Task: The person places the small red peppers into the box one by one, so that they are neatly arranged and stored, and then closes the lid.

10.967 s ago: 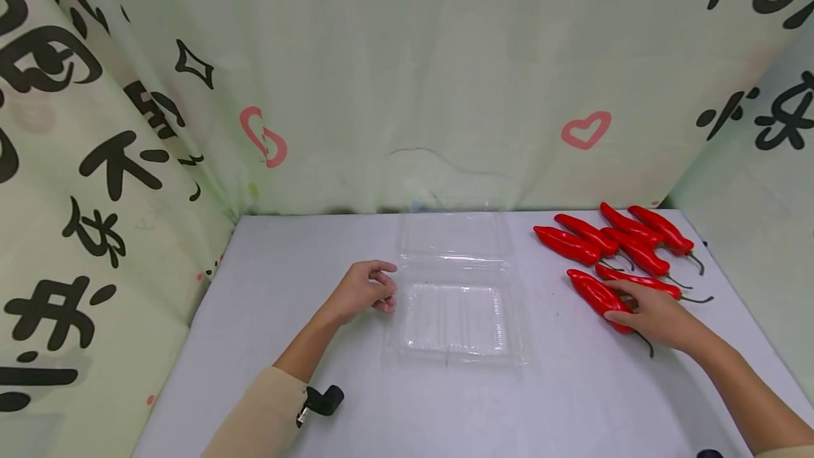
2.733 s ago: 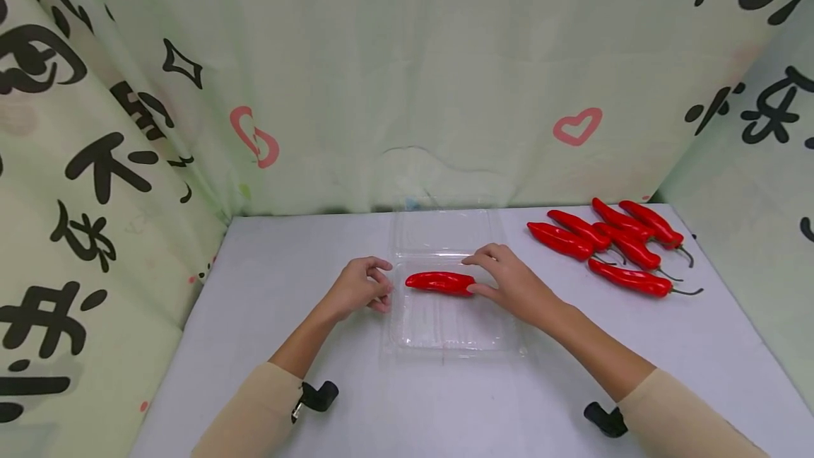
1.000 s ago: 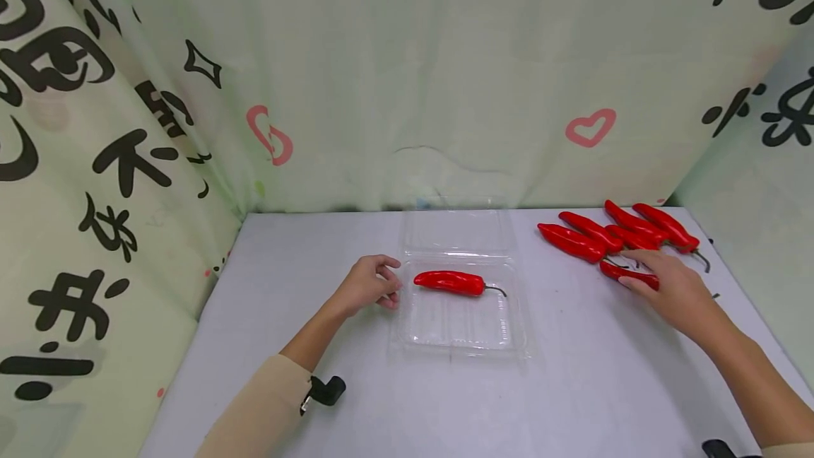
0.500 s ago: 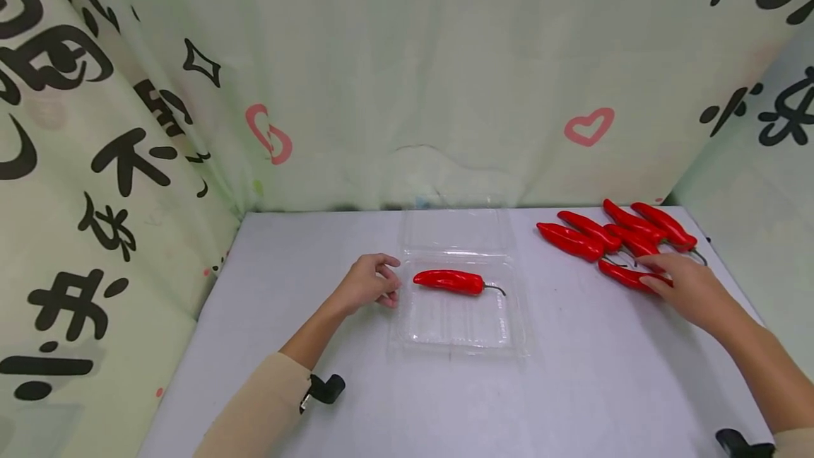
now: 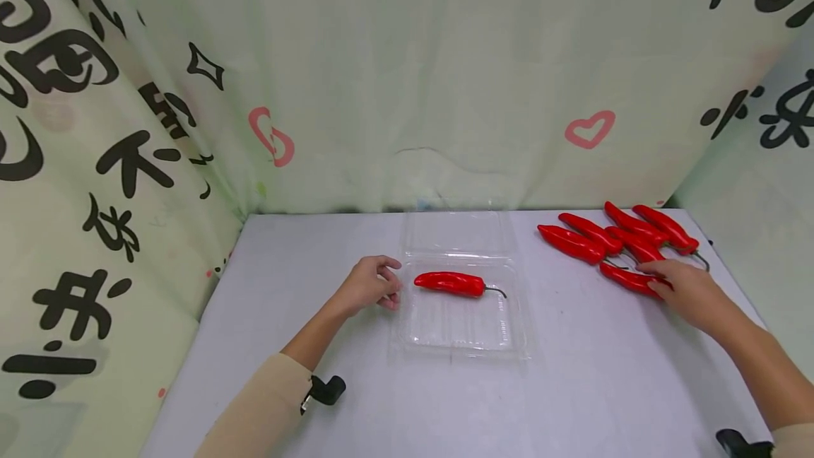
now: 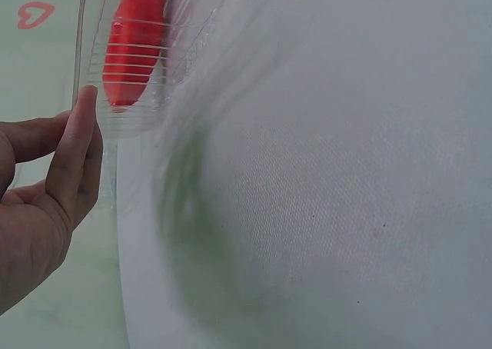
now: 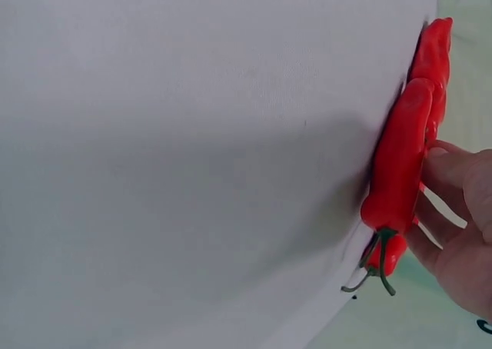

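Observation:
A clear plastic container (image 5: 458, 324) lies open on the table, its lid folded back. One red pepper (image 5: 450, 283) rests inside it, stem to the right. My left hand (image 5: 365, 285) is at the container's left edge, fingertips touching it, fingers loosely bent; the left wrist view has these fingers (image 6: 74, 149) against the clear edge. At the right, my right hand (image 5: 693, 295) holds the front pepper (image 5: 626, 278) of a group near its stem end, thumb and fingers on either side. In the right wrist view that pepper (image 7: 400, 157) shows its green stem; part of the grip is hidden behind it.
Several other red peppers (image 5: 572, 244) lie close together just behind the held one, at the table's back right. A patterned curtain (image 5: 458, 90) stands along the back and left edges of the white table (image 5: 305, 246).
Since the earliest frame, one pepper has come from the right group into the container. My right hand went back to the group and slid along the front pepper toward its stem. My left hand stayed put.

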A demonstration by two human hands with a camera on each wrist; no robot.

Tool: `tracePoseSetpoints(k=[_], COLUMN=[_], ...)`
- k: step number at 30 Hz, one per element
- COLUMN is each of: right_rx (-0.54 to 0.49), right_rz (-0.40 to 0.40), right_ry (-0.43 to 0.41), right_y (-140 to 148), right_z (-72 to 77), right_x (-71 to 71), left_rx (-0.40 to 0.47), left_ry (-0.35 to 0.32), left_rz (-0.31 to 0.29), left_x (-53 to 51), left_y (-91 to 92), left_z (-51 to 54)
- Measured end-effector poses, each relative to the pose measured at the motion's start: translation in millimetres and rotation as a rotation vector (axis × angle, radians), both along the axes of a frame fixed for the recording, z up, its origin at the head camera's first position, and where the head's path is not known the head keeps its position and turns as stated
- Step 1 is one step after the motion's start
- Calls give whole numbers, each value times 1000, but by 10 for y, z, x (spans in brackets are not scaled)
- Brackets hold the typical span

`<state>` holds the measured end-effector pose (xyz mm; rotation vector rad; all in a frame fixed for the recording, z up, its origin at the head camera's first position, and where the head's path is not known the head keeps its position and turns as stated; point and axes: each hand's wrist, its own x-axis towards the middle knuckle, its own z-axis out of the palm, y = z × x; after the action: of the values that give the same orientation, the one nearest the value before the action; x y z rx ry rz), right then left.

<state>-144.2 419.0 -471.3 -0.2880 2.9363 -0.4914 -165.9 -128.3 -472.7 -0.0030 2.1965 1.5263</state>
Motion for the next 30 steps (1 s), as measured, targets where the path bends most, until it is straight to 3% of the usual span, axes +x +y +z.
tracePoseSetpoints(k=[30], right_rx=[-38], right_rz=[-73], right_ry=[-73], right_y=[1], right_z=[-27], right_x=[-14], left_rx=[-17], left_ry=[4], left_rz=[-1], left_x=[-10], left_y=[-7], left_z=[-24])
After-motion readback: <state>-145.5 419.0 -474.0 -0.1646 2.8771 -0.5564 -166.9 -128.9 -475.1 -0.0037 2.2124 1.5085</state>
